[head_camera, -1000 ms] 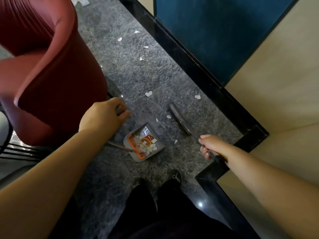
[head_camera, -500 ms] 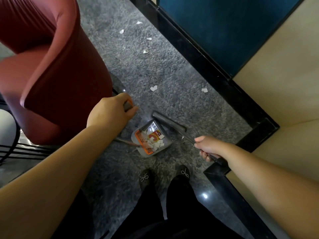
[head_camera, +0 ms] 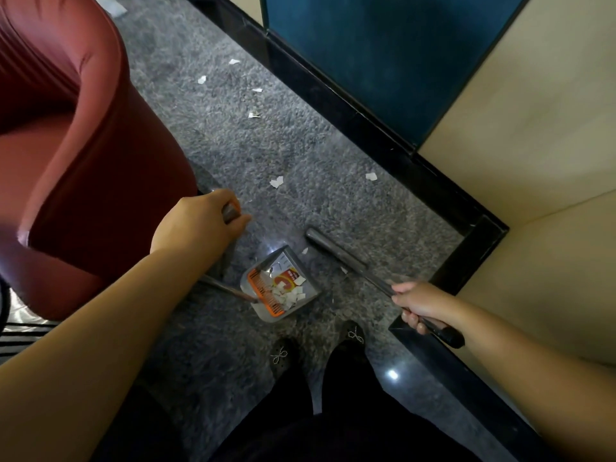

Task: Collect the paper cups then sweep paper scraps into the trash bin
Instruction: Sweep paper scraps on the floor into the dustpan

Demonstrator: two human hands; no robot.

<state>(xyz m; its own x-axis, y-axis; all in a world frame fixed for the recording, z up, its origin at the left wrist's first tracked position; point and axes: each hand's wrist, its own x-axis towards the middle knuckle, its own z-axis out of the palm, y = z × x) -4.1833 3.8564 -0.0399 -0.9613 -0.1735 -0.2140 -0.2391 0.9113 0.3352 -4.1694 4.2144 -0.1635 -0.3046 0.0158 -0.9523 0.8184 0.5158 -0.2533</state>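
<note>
A grey dustpan [head_camera: 301, 271] with an orange comb edge sits on the speckled grey floor just ahead of my shoes, holding several white paper scraps. My left hand [head_camera: 196, 223] grips the top of its long handle. My right hand [head_camera: 421, 303] grips the dark handle of a broom, whose head [head_camera: 335, 250] rests on the floor just right of the dustpan's mouth. Loose paper scraps [head_camera: 276, 181] lie scattered on the floor farther ahead, one [head_camera: 371, 176] near the black skirting. No paper cups or trash bin show.
A large red upholstered chair [head_camera: 76, 155] stands close at the left, beside my left hand. A black skirting [head_camera: 366, 128] under a blue panel and beige walls forms a corner at the right. My dark shoes [head_camera: 351, 341] stand just behind the dustpan.
The broom head swung from farther out in toward the dustpan's mouth, and two small scraps now lie beside it. Both hands kept their grips; my view shifted slightly.
</note>
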